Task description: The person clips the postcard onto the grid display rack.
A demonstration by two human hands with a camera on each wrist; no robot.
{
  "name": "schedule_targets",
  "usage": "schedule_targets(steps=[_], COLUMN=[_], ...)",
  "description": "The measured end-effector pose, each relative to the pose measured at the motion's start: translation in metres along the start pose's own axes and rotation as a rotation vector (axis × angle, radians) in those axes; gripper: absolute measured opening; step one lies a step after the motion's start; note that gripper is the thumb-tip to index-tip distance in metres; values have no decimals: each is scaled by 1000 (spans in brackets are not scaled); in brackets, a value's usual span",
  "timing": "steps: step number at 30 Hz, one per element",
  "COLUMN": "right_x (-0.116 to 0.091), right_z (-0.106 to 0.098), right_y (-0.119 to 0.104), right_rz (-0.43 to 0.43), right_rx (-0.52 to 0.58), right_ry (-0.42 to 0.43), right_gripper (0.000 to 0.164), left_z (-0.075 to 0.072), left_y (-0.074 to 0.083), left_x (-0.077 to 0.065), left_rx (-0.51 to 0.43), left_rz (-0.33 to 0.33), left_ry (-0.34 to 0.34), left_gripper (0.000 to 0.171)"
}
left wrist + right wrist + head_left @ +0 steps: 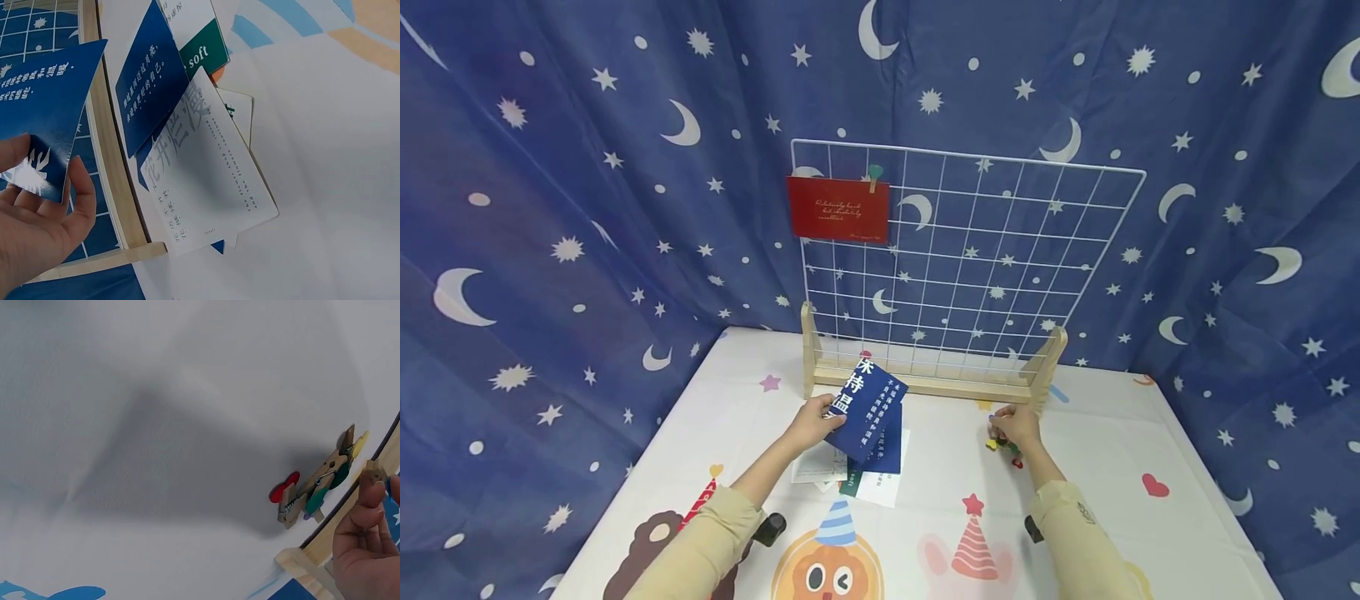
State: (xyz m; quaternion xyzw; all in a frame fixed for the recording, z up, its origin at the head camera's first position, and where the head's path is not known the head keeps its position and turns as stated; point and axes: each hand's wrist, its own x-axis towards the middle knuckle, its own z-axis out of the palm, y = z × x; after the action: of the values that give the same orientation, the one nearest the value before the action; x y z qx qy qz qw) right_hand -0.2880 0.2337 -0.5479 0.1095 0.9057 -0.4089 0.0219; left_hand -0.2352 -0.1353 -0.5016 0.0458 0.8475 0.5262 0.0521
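Observation:
My left hand [811,422] pinches a dark blue card [874,404] with white lettering between thumb and fingers, above a loose pile of cards. In the left wrist view, a white card [209,181] lies on that pile beside another blue card [152,81] and a green-and-white one [209,51]. Over at the right, my right hand [1021,427] pinches a small wooden clothespin [374,470] with a bit of blue on it. Several more clothespins [322,478] with coloured tops, red, green and yellow among them, lie in a small heap beside that hand.
Behind the hands stands a white wire grid [977,258] in a wooden base [925,384]. A red card [838,212] hangs at its upper left, held by a green-topped clothespin [875,177]. A patterned white cloth [947,467] covers the table; a blue curtain [587,275] surrounds it.

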Motion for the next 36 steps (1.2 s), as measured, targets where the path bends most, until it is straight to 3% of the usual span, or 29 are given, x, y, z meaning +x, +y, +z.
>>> schedule_targets(steps=[10, 16, 24, 28, 36], right_x=[-1, -3, -10, -12, -12], right_z=[1, -2, -8, -9, -10], right_y=[-5, -9, -18, -23, -30], right_rz=[-19, -101, -137, -153, -209], right_rx=[65, 110, 55, 54, 56], right_ry=[30, 30, 28, 42, 52], right_gripper=[12, 11, 13, 16, 17], left_z=[3, 4, 5, 4, 8], left_y=[4, 6, 15, 21, 27], left_x=[2, 5, 10, 13, 20], left_rx=[-48, -50, -68, -50, -71], left_rz=[-22, -2, -30, -9, 29], left_ry=[21, 31, 28, 29, 40], left_gripper=[20, 16, 24, 30, 26])
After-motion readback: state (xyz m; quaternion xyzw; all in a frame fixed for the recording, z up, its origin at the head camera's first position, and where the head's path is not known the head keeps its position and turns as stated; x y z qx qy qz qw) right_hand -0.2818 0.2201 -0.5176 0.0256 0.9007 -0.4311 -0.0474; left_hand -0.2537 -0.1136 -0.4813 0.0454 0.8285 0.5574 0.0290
